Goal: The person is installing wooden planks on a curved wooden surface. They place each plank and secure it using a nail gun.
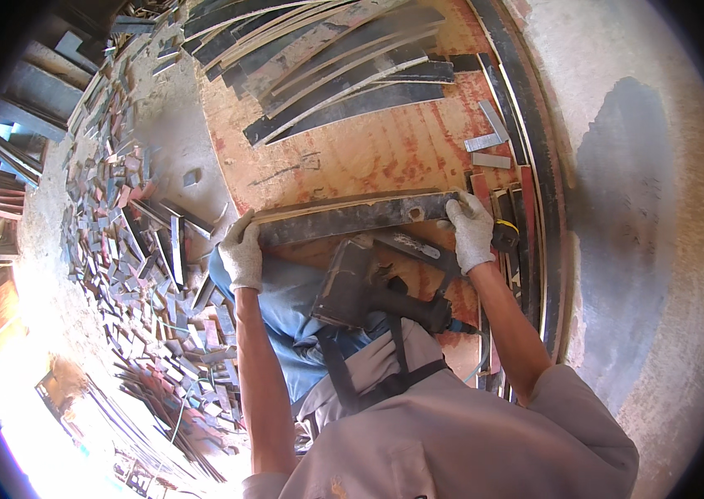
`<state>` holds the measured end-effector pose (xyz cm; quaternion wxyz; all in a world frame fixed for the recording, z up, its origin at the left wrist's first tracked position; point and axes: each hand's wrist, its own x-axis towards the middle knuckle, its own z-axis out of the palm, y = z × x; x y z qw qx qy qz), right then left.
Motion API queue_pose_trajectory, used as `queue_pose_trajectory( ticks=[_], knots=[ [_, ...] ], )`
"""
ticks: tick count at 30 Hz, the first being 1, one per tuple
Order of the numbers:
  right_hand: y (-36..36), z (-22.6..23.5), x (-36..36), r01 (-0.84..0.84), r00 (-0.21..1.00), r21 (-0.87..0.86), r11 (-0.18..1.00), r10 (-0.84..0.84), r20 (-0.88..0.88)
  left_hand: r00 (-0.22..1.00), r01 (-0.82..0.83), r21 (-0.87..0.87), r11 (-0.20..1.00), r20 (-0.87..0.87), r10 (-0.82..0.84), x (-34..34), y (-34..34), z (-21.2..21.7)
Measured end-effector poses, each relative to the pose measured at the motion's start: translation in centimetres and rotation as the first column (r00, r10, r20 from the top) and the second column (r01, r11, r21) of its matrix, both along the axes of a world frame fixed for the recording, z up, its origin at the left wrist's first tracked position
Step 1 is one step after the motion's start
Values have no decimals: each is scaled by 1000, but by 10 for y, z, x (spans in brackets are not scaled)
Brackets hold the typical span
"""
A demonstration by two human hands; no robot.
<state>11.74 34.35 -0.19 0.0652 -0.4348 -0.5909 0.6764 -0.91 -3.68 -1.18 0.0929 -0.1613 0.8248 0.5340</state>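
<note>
I hold a long, narrow plywood strip [343, 220] with a scuffed black face and a pale edge, level in front of me. My left hand [241, 252], in a whitish work glove, is closed round its left end. At the other end my right hand [472, 230], gloved alike, grips it with the thumb on the near face. Below the strip, close to my lap, lies a dark nail gun [356, 287] with a blue fitting by its handle. A tape measure [505, 235] with a yellow edge sits beside my right hand.
Dark plywood strips [343, 66] are spread over the far part of the orange-stained board [310, 170]. Silvery nail strips [487, 141] lie at its right, by long dark boards [526, 108] on edge. Many offcuts [131, 249] cover the floor at left.
</note>
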Motion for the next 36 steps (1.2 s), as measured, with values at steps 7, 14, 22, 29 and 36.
queue_pose_trajectory(
  ticks=[7,14,22,29,36],
  knots=[
    [-8,3,-4,24,996,-7,1000,-24,80,984,-177,77,981,40,175,-2,0,-9],
    [-3,-1,-4,-37,999,37,999,38,-27,971,-234,96,968,64,228,-1,1,-14],
    [8,-2,-27,-185,975,62,981,191,-113,951,-309,143,940,59,303,-17,0,-26],
    [23,2,-44,-434,898,254,864,437,47,995,-67,-127,990,-77,58,2,20,13],
    [61,-4,-160,-216,890,794,568,448,-79,999,43,149,988,-11,-42,18,-1,1]
  ],
)
